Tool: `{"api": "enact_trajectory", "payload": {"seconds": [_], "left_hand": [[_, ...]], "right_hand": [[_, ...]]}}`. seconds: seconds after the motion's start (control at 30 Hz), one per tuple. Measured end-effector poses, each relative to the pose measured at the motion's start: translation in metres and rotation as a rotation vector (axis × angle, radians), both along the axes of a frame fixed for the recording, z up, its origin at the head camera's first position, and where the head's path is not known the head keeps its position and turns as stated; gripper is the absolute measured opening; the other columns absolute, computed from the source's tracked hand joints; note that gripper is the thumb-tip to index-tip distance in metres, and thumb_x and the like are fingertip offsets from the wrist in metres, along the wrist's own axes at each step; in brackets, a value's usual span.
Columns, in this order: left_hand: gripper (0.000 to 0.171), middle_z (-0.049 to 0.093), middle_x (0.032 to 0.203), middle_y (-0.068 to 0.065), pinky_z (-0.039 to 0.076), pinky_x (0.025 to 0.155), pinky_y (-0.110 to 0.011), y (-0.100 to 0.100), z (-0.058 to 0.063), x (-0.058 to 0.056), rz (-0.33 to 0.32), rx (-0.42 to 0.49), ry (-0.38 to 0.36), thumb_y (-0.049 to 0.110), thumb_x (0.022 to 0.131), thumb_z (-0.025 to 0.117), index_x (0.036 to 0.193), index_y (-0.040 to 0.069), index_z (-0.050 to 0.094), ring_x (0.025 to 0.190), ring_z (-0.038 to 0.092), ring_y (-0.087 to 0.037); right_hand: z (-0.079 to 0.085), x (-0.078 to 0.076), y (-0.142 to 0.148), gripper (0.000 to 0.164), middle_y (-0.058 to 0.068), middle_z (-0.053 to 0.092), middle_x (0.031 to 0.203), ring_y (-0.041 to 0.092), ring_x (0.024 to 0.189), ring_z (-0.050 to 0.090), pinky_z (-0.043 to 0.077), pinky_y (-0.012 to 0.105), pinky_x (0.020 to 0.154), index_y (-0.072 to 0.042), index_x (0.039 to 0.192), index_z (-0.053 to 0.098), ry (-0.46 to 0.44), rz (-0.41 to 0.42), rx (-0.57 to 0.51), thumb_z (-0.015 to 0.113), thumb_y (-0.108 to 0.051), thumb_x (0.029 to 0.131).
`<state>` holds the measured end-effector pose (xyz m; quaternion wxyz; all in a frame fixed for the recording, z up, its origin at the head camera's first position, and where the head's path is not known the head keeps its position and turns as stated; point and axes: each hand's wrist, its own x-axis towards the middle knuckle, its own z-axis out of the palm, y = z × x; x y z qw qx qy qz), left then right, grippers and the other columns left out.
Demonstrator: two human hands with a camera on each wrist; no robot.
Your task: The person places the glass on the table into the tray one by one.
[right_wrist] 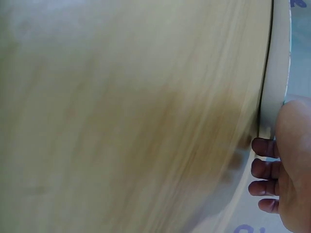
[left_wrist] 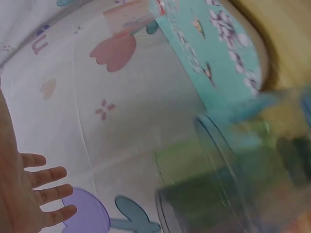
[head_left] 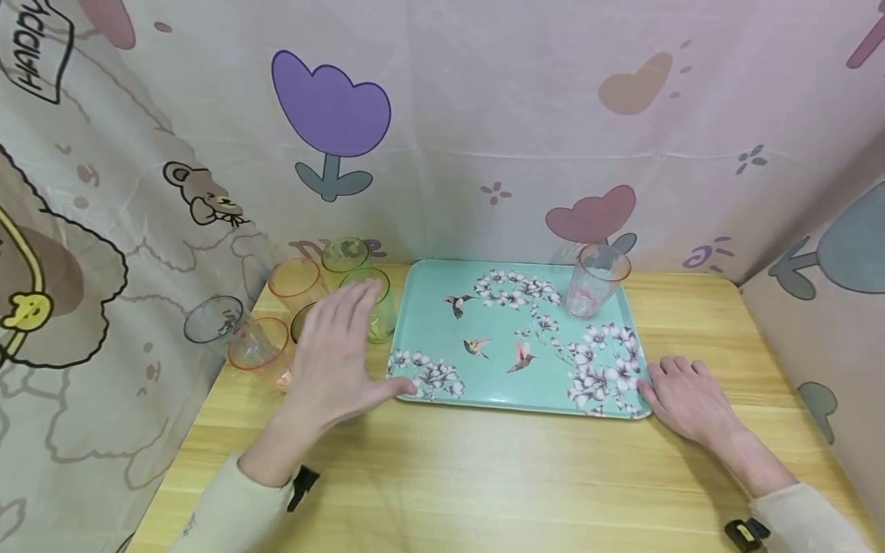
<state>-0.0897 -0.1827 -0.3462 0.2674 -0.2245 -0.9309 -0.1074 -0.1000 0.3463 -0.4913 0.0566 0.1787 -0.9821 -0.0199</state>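
Observation:
My left hand point(head_left: 332, 361) is raised over the left of the table, fingers straight and thumb spread wide, holding nothing. Several clear tinted tumblers stand around and behind it: a grey one point(head_left: 213, 321), a red-rimmed one point(head_left: 259, 346), an orange one point(head_left: 296, 283), and a green one point(head_left: 382, 311). In the left wrist view a bluish tumbler point(left_wrist: 226, 141) looms close, largely hidden by the hand in the head view. A pink tumbler point(head_left: 591, 288) stands upright on the turquoise tray point(head_left: 484, 384). My right hand point(head_left: 691, 399) rests on the table, thumb at the tray's front right corner.
A yellow-green tumbler point(head_left: 346, 257) stands at the back, near the printed curtain point(head_left: 449, 153) that hangs along the table's far edge. The wooden table point(head_left: 518, 484) runs in front of the tray. More curtain point(head_left: 830, 346) closes the right side.

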Motion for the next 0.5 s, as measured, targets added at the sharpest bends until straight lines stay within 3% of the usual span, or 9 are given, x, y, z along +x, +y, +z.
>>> {"api": "enact_trajectory", "payload": {"seconds": [0.3, 0.5], "left_hand": [[0.134, 0.057, 0.146, -0.027, 0.042, 0.105, -0.066, -0.037, -0.015, 0.023, 0.081, 0.034, 0.02, 0.105, 0.078, 0.014, 0.153, -0.002, 0.046, 0.129, 0.055, -0.05], [0.138, 0.058, 0.142, -0.029, 0.043, 0.103, -0.068, -0.054, -0.028, 0.035, 0.14, 0.083, -0.049, 0.107, 0.075, 0.02, 0.153, -0.003, 0.045, 0.126, 0.056, -0.052]], "right_hand": [[0.001, -0.001, 0.0, 0.027, 0.015, 0.064, 0.092, 0.043, 0.1, 0.064, 0.044, 0.054, 0.082, -0.007, 0.09, 0.059, -0.004, 0.003, 0.011, 0.061, -0.031, 0.102], [0.002, 0.0, -0.001, 0.027, 0.015, 0.064, 0.091, 0.042, 0.099, 0.064, 0.045, 0.054, 0.082, -0.008, 0.089, 0.059, -0.001, 0.004, 0.016, 0.061, -0.031, 0.102]]}}
